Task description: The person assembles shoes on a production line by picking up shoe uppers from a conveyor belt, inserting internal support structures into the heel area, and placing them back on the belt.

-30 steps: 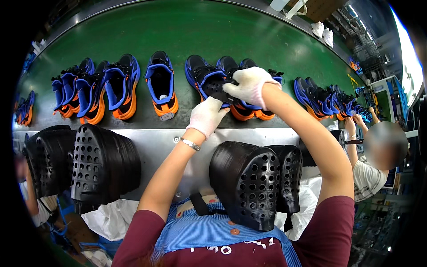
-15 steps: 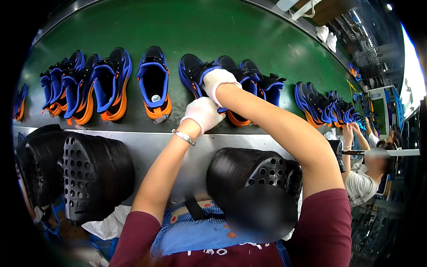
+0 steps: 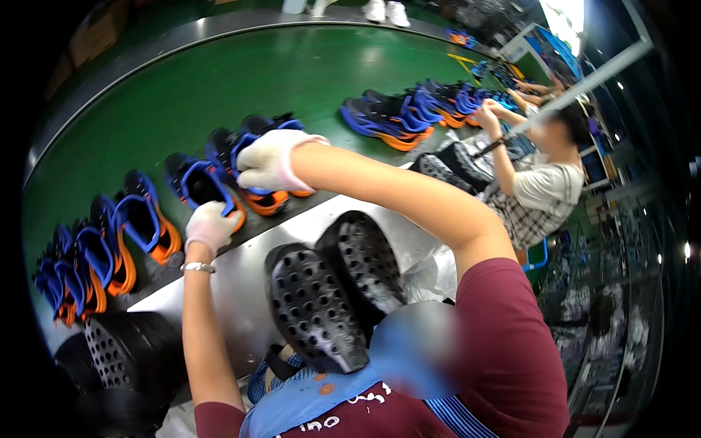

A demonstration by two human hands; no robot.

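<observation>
A row of black and blue sneakers with orange soles stands along the green table. My left hand (image 3: 210,228), in a white glove, is closed at the heel of one sneaker (image 3: 191,177), its fingers against the orange and blue back. That shoe stands upright with its opening toward me. My right hand (image 3: 276,160), also gloved, reaches across the neighbouring sneaker (image 3: 219,146) on the right and covers part of its collar. The right fingers are bent and close together; what they hold, if anything, is hidden.
More sneakers (image 3: 139,219) line up to the left, another group (image 3: 387,117) to the far right. Black perforated moulded pieces (image 3: 314,299) rest on the metal ledge (image 3: 241,292) before me; another (image 3: 117,350) is at lower left. A co-worker (image 3: 544,160) sits at the right.
The view has swung right and tilted. Both hands were together on one tilted sneaker; now it stands straighter, my left hand at its heel, my right hand apart over the neighbouring shoe.
</observation>
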